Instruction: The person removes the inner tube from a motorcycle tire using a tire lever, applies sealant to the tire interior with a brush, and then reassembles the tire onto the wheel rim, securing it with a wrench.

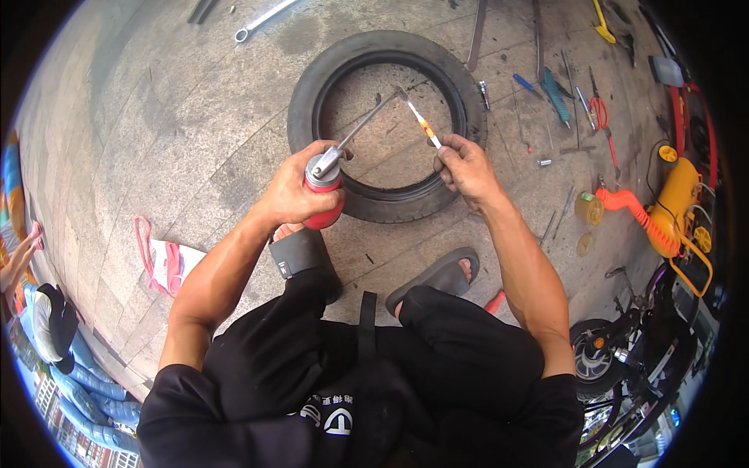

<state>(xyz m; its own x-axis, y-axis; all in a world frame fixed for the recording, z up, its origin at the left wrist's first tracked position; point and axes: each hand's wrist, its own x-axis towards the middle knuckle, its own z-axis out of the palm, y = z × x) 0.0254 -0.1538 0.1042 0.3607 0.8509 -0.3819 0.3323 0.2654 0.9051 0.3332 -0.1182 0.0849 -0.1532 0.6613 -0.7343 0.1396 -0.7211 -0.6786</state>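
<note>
My left hand is wrapped around a red oil can with a silver top and a long thin metal spout angled up to the right. My right hand grips a slim white-and-orange brush in its fingers, its dark tip touching or very close to the end of the spout. Both tips are over the opening of a black tire lying on the pavement in front of me. My sandalled feet are behind the tire, near its lower edge.
A wrench, teal-handled tool and red-handled tool lie around the tire. At right are a yellow compressor with orange hose and a wheeled vehicle. A pink-white cloth item and another person are at left.
</note>
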